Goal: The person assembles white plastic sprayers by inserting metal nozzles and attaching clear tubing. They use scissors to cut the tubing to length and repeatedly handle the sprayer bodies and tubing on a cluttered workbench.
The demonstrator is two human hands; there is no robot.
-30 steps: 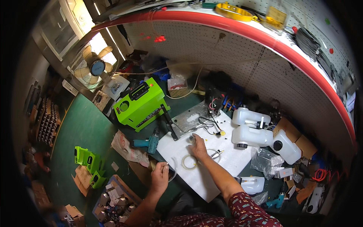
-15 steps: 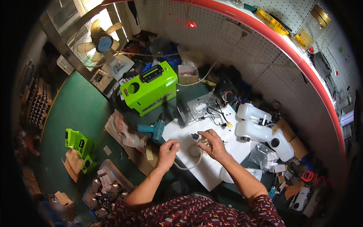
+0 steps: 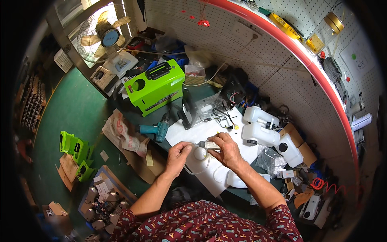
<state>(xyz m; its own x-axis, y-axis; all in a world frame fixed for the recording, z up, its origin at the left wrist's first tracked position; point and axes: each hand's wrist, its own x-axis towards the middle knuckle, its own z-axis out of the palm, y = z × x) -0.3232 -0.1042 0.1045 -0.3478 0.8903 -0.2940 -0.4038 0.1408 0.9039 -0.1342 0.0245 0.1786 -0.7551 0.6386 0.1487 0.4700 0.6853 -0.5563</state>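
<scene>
My right hand [image 3: 229, 150] grips a small translucent cylinder [image 3: 210, 145] with a grey, narrow end pointing left. My left hand [image 3: 178, 158] has thumb and forefinger pinched together just left of that end; what they hold, if anything, is too small to make out. From beneath the left hand a clear hose [image 3: 197, 173] curves across the paper and up toward the right hand. A round white part [image 3: 200, 153] lies between the hands, beside the hose. White paper [image 3: 203, 179] covers the bench under both hands.
Beyond the hands stand a black-and-clear assembly with wires [image 3: 205, 109] and a green housing [image 3: 159, 86]. A teal cordless drill [image 3: 158, 130] lies left of the paper. White tanks [image 3: 260, 134] crowd the right, near a clear plastic bag [image 3: 271, 161]. A fan [image 3: 109, 38] stands far left.
My hands have drawn closer together. The cylinder has tipped to lie nearly level, its grey end now beside my left fingertips. The whole view has shifted slightly.
</scene>
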